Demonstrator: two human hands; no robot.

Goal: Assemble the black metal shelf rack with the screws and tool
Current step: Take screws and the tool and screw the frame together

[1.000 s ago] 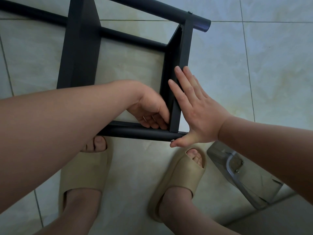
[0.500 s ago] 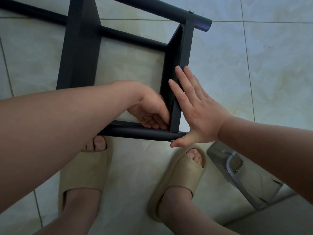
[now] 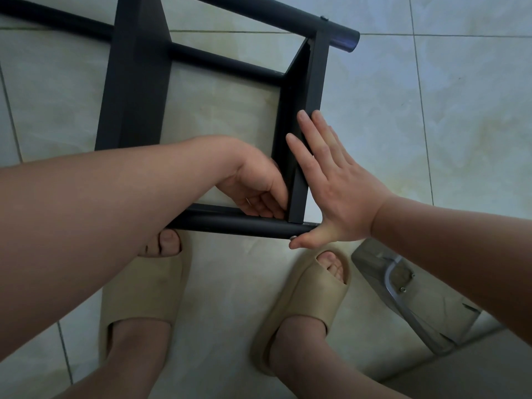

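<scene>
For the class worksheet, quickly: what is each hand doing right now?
Left hand: fingers curled at a corner of the rack; whether it holds anything cannot be told.
Right hand: open, flat against the rack, thumb by a screw.

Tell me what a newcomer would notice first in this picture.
The black rack fills the upper half, on a tiled floor. At its near right corner the right hand presses flat on a crossbar, while the left hand curls inside the corner. Beige slippers stand below.
</scene>
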